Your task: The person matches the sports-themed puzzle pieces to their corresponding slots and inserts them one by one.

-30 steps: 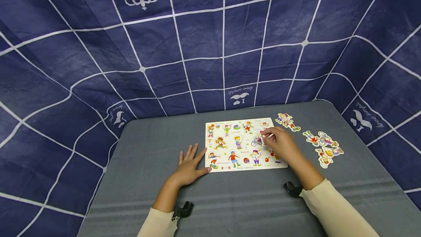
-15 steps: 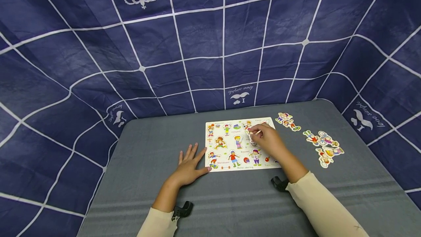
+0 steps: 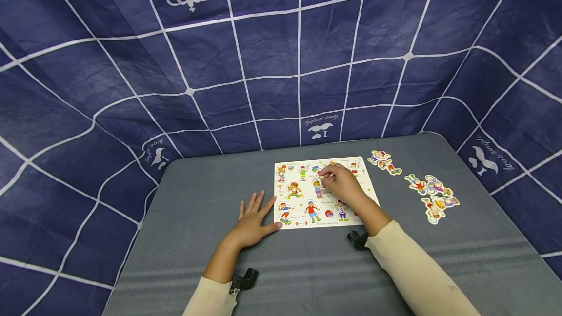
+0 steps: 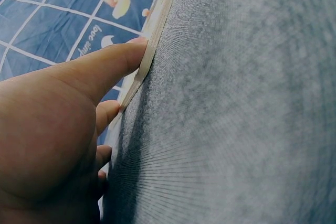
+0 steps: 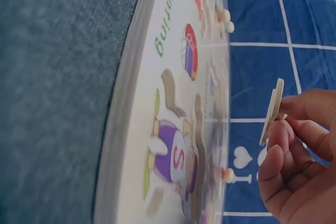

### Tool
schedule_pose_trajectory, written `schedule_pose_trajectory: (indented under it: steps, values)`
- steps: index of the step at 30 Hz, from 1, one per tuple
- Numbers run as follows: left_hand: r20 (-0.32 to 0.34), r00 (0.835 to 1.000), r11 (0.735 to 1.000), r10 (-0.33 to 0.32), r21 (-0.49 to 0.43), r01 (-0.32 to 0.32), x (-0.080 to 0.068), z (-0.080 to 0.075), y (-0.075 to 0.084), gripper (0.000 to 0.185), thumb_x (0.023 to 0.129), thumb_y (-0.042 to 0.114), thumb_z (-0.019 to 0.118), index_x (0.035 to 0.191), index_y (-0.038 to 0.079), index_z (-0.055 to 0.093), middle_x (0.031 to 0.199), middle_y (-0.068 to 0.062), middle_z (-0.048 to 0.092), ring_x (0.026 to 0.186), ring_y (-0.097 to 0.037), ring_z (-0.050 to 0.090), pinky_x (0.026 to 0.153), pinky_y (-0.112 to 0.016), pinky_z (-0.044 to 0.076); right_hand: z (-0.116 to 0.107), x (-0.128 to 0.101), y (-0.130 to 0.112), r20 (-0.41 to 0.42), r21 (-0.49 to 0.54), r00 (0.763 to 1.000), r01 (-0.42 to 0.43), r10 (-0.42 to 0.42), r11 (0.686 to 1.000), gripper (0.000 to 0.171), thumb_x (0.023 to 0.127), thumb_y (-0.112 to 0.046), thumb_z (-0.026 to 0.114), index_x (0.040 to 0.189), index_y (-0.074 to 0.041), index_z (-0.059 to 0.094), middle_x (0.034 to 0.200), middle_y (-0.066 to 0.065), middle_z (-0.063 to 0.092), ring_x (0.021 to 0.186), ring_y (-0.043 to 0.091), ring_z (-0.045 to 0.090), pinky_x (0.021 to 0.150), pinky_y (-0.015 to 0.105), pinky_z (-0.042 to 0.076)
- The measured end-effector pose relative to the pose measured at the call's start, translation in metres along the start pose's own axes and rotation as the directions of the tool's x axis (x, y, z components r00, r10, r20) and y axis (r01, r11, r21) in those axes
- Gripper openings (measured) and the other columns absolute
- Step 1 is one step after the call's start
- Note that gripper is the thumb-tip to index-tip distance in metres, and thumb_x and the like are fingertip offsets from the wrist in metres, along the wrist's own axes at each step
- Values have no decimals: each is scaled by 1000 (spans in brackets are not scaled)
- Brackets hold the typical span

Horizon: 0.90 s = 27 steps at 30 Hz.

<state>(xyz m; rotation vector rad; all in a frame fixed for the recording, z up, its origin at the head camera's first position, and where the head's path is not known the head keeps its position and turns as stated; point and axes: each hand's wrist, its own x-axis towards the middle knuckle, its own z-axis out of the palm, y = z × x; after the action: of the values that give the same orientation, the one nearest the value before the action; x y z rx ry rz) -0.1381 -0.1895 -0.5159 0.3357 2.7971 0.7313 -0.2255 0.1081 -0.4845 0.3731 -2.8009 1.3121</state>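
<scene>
A wooden puzzle board (image 3: 322,212), printed with children playing sports, lies flat on the grey table. My left hand (image 3: 251,226) rests at its left edge with fingers spread; in the left wrist view the thumb (image 4: 118,59) and a fingertip touch the board's side. Over the upper middle of the board is my right hand (image 3: 344,187), pinching a thin wooden puzzle piece (image 5: 273,111) by the knob on it. The piece is tilted and held apart from the board in the right wrist view. Its printed picture is hard to make out.
Loose figure pieces lie right of the board: a far pair (image 3: 384,162), a middle group (image 3: 428,185) and a nearer group (image 3: 439,207), some overlapping. Dark blue gridded cloth (image 3: 272,96) hangs behind the grey table (image 3: 197,199) and at its sides.
My right hand has moved left across the board, from its right side to the upper middle, carrying the puzzle piece. My left hand and the loose pieces stay in place.
</scene>
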Motion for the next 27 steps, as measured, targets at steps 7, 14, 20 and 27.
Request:
schedule_pose_trajectory:
  steps: [7, 14, 20, 27]
  values:
    - [-42, 998, 999, 44, -22, -45, 0, 2, -1, 80, 92, 57, 65, 159, 23, 36, 170, -17, 15, 158, -41, 4, 121, -68, -6, 12, 15, 1, 23, -27, 1000, 18, -17, 999, 18, 89, -9, 69, 105, -9, 76, 94, 4, 65, 81, 14, 61, 77, 29, 49]
    - [-41, 998, 998, 51, -27, -52, 0, 5, -4, 82, 92, 61, 62, 160, 26, 32, 171, -15, 12, 159, -38, 1, 122, -65, -9, 20, 27, -3, 70, -52, 997, 27, -23, 998, 15, 88, -9, 69, 102, -9, 75, 93, 5, 66, 84, 16, 60, 78, 30, 48]
    - [-60, 996, 997, 66, -39, -69, -1, 5, -4, 81, 92, 59, 63, 159, 23, 36, 170, -18, 15, 158, -41, 4, 121, -67, -8, 29, 38, -3, 113, -76, 993, 25, -16, 997, 13, 89, -9, 68, 100, -8, 74, 91, 5, 67, 83, 15, 60, 77, 29, 48]
    - [-35, 998, 999, 47, -19, -47, 0, 3, -3, 79, 93, 56, 64, 160, 24, 35, 170, -17, 14, 159, -40, 3, 121, -68, -6, 37, 52, -9, 127, -134, 992, 17, 0, 991, 12, 89, -10, 68, 99, -9, 74, 87, 4, 67, 80, 16, 58, 77, 31, 47]
